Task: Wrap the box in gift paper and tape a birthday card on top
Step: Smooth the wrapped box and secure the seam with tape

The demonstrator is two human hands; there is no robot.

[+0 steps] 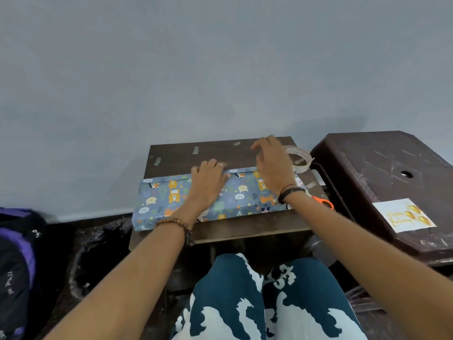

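A long flat box point(159, 204) covered in blue gift paper with animal prints lies across the small dark wooden table point(245, 227). My left hand point(208, 180) presses flat on the paper at the box's far edge. My right hand point(272, 163) hovers above the box's right part, fingers spread toward the table's far edge, holding nothing that I can see. A roll of clear tape point(300, 159) sits just right of that hand. Several cut tape strips point(195, 150) stick to the table top behind the box. A white birthday card point(403, 215) with gold lettering lies on the dark plastic stool point(382, 173) at the right.
Orange-handled scissors point(323, 201) lie by the box's right end, under my right wrist. A purple and black backpack point(17, 253) stands on the floor at the left, with black plastic bags point(98, 246) beside it. A plain grey wall point(220, 69) rises right behind the table.
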